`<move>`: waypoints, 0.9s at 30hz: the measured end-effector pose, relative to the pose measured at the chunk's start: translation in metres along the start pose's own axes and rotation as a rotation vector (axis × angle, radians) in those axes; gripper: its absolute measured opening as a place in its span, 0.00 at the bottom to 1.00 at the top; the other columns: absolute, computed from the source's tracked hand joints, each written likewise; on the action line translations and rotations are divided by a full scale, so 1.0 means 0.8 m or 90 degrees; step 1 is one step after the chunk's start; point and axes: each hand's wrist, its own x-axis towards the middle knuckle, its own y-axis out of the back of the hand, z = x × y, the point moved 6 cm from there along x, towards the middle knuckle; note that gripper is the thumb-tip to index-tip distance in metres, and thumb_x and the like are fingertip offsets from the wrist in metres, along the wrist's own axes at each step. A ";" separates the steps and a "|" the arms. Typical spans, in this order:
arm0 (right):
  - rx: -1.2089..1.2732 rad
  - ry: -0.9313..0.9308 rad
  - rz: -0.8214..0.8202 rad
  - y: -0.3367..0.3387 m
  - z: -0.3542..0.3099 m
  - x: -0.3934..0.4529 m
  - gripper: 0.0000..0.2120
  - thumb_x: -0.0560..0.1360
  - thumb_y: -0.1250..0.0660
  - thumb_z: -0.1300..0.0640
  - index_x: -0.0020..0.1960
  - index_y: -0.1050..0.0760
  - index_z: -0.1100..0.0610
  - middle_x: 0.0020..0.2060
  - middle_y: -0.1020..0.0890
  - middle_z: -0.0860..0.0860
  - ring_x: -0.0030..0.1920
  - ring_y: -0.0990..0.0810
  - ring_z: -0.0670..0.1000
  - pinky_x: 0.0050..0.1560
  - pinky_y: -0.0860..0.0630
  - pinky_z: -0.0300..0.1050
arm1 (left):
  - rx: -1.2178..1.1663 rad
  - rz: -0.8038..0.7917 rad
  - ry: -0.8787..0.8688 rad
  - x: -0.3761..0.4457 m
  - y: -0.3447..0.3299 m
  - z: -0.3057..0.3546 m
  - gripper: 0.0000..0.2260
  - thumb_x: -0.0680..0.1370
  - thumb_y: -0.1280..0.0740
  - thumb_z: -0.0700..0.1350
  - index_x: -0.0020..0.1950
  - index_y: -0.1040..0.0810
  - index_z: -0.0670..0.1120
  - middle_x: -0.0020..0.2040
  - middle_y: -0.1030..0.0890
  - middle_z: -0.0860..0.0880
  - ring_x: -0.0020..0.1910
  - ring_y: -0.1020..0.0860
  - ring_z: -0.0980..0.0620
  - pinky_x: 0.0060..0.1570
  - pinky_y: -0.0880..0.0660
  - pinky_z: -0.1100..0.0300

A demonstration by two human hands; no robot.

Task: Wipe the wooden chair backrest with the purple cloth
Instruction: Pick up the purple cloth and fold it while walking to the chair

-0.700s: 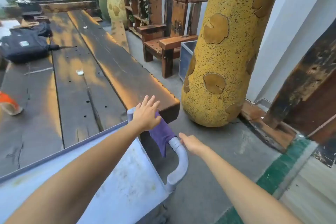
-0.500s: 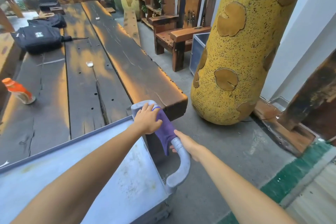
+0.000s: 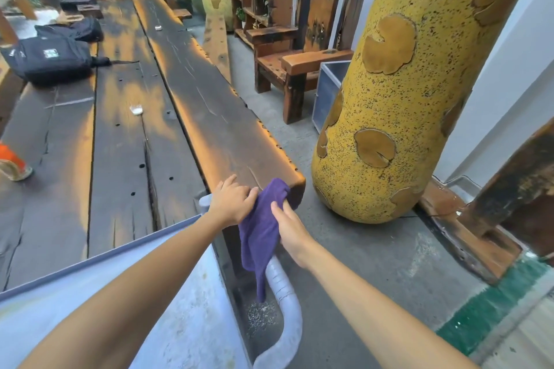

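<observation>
The right hand's (image 3: 289, 226) fingertips are hidden behind the purple cloth (image 3: 260, 231) they pinch; the left hand (image 3: 232, 204) grips its upper edge. Dark, limp cloth drapes over the grey handle (image 3: 283, 284) beside the bench (image 3: 215, 117) corner.

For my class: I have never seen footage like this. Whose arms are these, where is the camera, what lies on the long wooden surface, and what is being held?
There is no machine here. A person wears a wide-angle camera on the head, looking forward and down, so the two bare arms are their own.

The left hand and right hand both grip a purple cloth, which drapes over the grey handle of a pale cart.

On the plank table lie a black bag, an orange-capped bottle and a small white object.

The wooden chair to be wiped stands further off, beside a yellow speckled column.
</observation>
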 end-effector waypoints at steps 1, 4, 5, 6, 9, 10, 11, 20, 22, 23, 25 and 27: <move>0.032 0.001 -0.020 0.004 -0.011 0.007 0.22 0.85 0.43 0.44 0.79 0.35 0.43 0.71 0.23 0.49 0.69 0.22 0.50 0.73 0.27 0.54 | -0.030 -0.024 0.010 0.008 0.002 0.005 0.25 0.86 0.53 0.52 0.45 0.21 0.42 0.53 0.16 0.38 0.69 0.28 0.36 0.72 0.38 0.46; 0.112 0.003 -0.039 0.021 -0.047 0.025 0.15 0.84 0.42 0.43 0.69 0.28 0.37 0.65 0.17 0.47 0.65 0.18 0.49 0.67 0.23 0.57 | -0.246 -0.103 0.089 0.035 0.002 0.013 0.33 0.84 0.58 0.61 0.63 0.20 0.42 0.65 0.21 0.37 0.69 0.27 0.37 0.70 0.35 0.46; 0.129 0.004 -0.033 0.029 -0.059 0.031 0.14 0.85 0.43 0.44 0.68 0.27 0.38 0.65 0.17 0.47 0.66 0.18 0.50 0.67 0.22 0.57 | -0.332 -0.140 0.119 0.045 -0.001 0.016 0.35 0.83 0.58 0.64 0.70 0.23 0.44 0.70 0.23 0.40 0.70 0.28 0.39 0.73 0.37 0.47; 0.147 0.010 -0.028 0.040 -0.070 0.040 0.15 0.86 0.44 0.45 0.69 0.27 0.41 0.66 0.17 0.48 0.67 0.19 0.50 0.66 0.21 0.55 | -0.425 -0.179 0.125 0.058 -0.004 0.025 0.35 0.82 0.57 0.66 0.72 0.25 0.45 0.72 0.25 0.43 0.71 0.28 0.42 0.75 0.39 0.49; 0.198 0.026 -0.023 0.073 -0.094 0.060 0.20 0.86 0.46 0.45 0.73 0.28 0.51 0.66 0.17 0.53 0.66 0.18 0.53 0.58 0.18 0.50 | -0.690 -0.282 0.084 0.083 -0.011 0.048 0.27 0.83 0.50 0.64 0.66 0.19 0.50 0.63 0.17 0.50 0.63 0.20 0.52 0.71 0.33 0.52; 0.204 0.028 -0.021 0.082 -0.097 0.063 0.21 0.86 0.46 0.44 0.74 0.28 0.52 0.66 0.17 0.54 0.66 0.18 0.54 0.57 0.17 0.49 | -0.734 -0.316 0.081 0.085 -0.013 0.051 0.26 0.82 0.47 0.64 0.64 0.18 0.51 0.61 0.15 0.52 0.60 0.18 0.53 0.68 0.31 0.54; 0.205 0.031 -0.018 0.094 -0.101 0.067 0.22 0.86 0.47 0.44 0.74 0.29 0.54 0.66 0.17 0.55 0.66 0.18 0.54 0.58 0.18 0.49 | -0.751 -0.339 0.081 0.091 -0.015 0.058 0.25 0.81 0.45 0.65 0.63 0.17 0.53 0.60 0.15 0.53 0.60 0.17 0.53 0.66 0.31 0.54; 0.079 0.027 0.123 0.235 -0.108 0.113 0.13 0.87 0.43 0.52 0.70 0.28 0.48 0.70 0.22 0.52 0.68 0.21 0.52 0.72 0.27 0.54 | -0.715 -0.173 0.168 0.155 -0.021 0.110 0.09 0.73 0.26 0.54 0.47 0.16 0.49 0.44 0.15 0.50 0.38 0.18 0.55 0.39 0.26 0.59; 0.057 -0.006 0.144 0.261 -0.106 0.122 0.16 0.87 0.43 0.52 0.74 0.32 0.48 0.68 0.22 0.51 0.67 0.21 0.54 0.70 0.25 0.57 | -0.659 -0.113 0.190 0.167 -0.021 0.119 0.11 0.75 0.25 0.50 0.54 0.19 0.47 0.45 0.16 0.51 0.40 0.20 0.57 0.38 0.27 0.64; 0.055 -0.021 0.135 0.283 -0.111 0.127 0.15 0.87 0.43 0.52 0.73 0.32 0.48 0.67 0.21 0.52 0.65 0.20 0.55 0.67 0.23 0.59 | -0.655 -0.092 0.191 0.181 -0.022 0.137 0.12 0.76 0.25 0.49 0.56 0.20 0.46 0.45 0.17 0.52 0.40 0.21 0.59 0.37 0.27 0.67; 0.032 -0.048 0.128 0.315 -0.123 0.138 0.17 0.87 0.42 0.51 0.75 0.33 0.47 0.66 0.20 0.50 0.63 0.19 0.55 0.57 0.18 0.56 | -0.657 -0.058 0.192 0.203 -0.013 0.167 0.12 0.77 0.27 0.47 0.58 0.21 0.45 0.45 0.18 0.51 0.41 0.21 0.59 0.36 0.27 0.70; 0.005 -0.063 0.136 0.349 -0.138 0.150 0.18 0.86 0.41 0.52 0.76 0.33 0.48 0.63 0.20 0.51 0.61 0.19 0.56 0.49 0.18 0.52 | -0.645 -0.032 0.181 0.225 -0.003 0.195 0.10 0.79 0.28 0.47 0.58 0.20 0.46 0.49 0.17 0.47 0.46 0.21 0.54 0.42 0.28 0.65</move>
